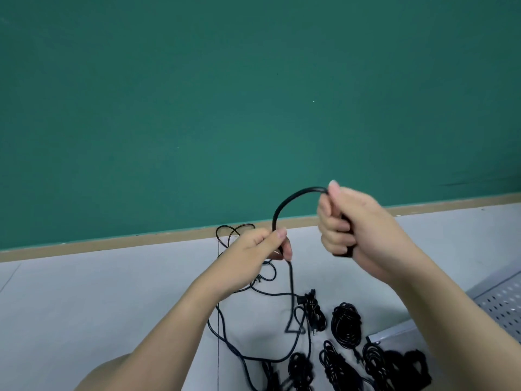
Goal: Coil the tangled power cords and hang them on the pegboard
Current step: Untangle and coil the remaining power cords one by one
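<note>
A black power cord [284, 203] arches in the air between my two hands. My right hand [349, 218] grips its plug end in a fist, thumb on top where the cord leaves. My left hand [260, 253] pinches the cord lower down, and from there it hangs to the grey floor. Loose tangled cord [239, 345] snakes across the floor below my left arm. Several coiled black cords [345, 324] lie in bundles at the lower right. A corner of the perforated grey pegboard [504, 306] lies flat at the right edge.
A green wall [225, 94] with a tan baseboard [112, 245] fills the upper view. The grey floor [84, 300] stretches to the left. A black strap-like bundle [406, 365] lies by the pegboard's corner.
</note>
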Action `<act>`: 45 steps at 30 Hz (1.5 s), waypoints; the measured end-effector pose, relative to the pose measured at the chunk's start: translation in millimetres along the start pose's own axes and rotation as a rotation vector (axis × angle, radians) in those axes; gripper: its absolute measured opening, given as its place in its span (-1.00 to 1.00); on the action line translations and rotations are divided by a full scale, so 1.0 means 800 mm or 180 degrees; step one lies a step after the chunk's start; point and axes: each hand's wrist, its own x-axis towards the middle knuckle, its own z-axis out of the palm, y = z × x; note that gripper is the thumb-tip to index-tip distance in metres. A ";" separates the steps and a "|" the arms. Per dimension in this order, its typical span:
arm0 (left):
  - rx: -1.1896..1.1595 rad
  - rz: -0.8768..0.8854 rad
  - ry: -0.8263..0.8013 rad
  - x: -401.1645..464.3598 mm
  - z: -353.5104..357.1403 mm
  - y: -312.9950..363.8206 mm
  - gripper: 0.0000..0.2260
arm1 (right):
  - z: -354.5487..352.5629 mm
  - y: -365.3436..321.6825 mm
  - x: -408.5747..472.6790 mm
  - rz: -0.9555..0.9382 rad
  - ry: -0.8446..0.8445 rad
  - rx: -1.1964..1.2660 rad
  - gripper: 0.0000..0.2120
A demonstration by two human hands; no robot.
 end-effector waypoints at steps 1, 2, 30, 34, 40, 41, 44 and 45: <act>-0.0054 -0.0018 -0.0058 0.001 0.003 0.000 -0.57 | -0.005 -0.006 0.000 -0.0119 0.0097 0.0300 -0.68; 0.0048 0.0002 -0.0118 0.001 0.005 -0.001 -0.54 | -0.010 -0.012 0.000 -0.0233 0.0198 0.0559 -0.71; 0.0745 0.0354 0.0362 -0.008 -0.021 0.012 -0.74 | -0.053 0.010 0.040 0.0264 0.1196 0.1397 -0.76; 0.0488 0.0684 0.0705 -0.017 -0.032 0.015 -0.82 | -0.024 0.042 0.034 0.0687 0.0740 -0.0192 -0.70; -0.0154 0.0831 0.1203 -0.014 -0.024 0.019 -0.71 | 0.021 0.052 0.005 0.1101 -0.0864 -0.1101 -0.35; -0.0238 0.0793 0.1263 -0.013 -0.026 0.016 -0.66 | 0.020 0.050 0.006 0.1078 -0.0986 -0.1210 -0.33; -0.0238 0.0683 0.1321 -0.008 -0.028 0.011 -0.57 | 0.018 0.044 0.007 0.1098 -0.1247 -0.1460 -0.59; -0.0082 0.0666 0.1338 -0.007 -0.029 0.010 -0.59 | 0.018 0.045 0.007 0.1204 -0.1279 -0.1467 -0.71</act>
